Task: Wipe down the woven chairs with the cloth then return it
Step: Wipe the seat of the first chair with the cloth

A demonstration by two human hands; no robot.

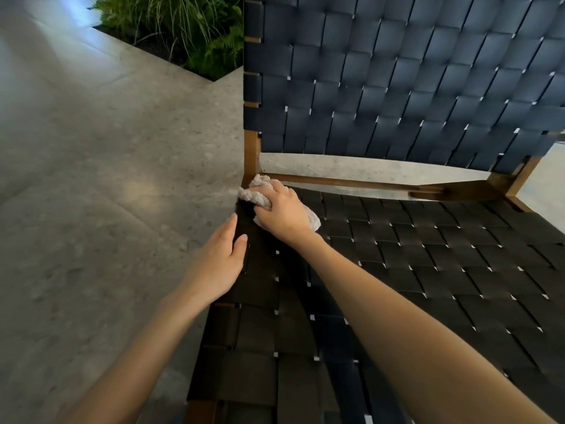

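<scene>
A lobby or lounge: polished stone floor [107, 179], a sunken planter of ferns [189, 35], woven chair [412, 87].

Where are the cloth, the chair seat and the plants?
cloth [258, 195]: head view, its bunched upper-left end.
chair seat [428, 270]: head view, bare woven straps mid-seat.
plants [189, 29]: head view, green fronds.

A basket-weave of broad black-brown straps is shown by the seat [428, 270], with small pale gaps at the crossings. The same weave is carried in dark navy by the far backrest [397, 87]. The frame [351, 182] is seen in warm brown, the cloth [260, 197] in pale beige. The left floor [107, 179] is speckled grey; the far plants [189, 29] are green.
</scene>
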